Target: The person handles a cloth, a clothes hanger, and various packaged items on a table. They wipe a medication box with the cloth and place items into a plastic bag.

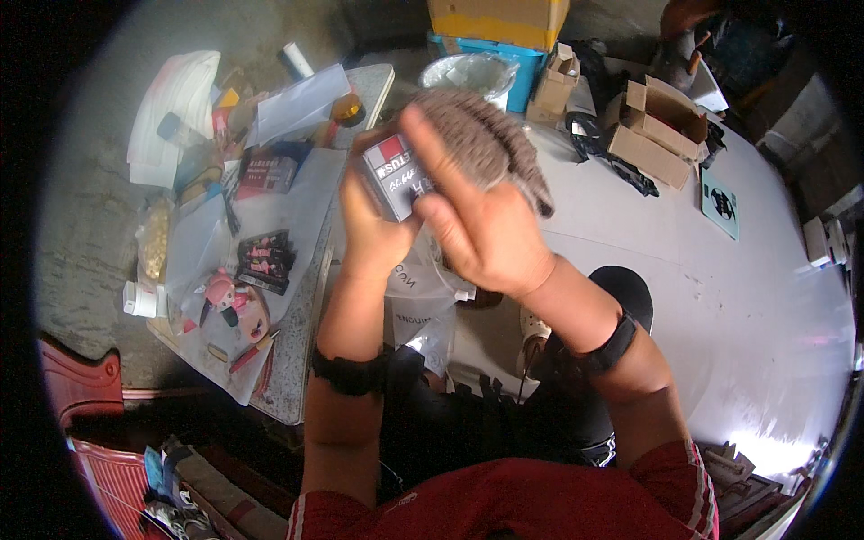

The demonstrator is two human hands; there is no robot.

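My left hand [378,233] grips a small printed box [391,177], grey and black with a red corner, in front of me. Beside it is my right hand [496,233], its index finger stretched up along the box's right side and its thumb near the lower right corner; whether it presses on the box I cannot tell. Behind the right hand lies a brown fluffy fabric item [472,128]; its underside is hidden. Below the hands hangs a clear drawstring plastic bag [422,317] bearing writing. Both wrists wear black bands.
At left, a speckled table [290,385] holds papers, dark printed packets [265,260], a pink figurine [219,290], a pen [254,351] and a reddish box [266,172]. Beyond stand a lined bin [466,73], a blue container [530,74] and an opened cardboard box [658,131]. A red chair [84,378] is lower left.
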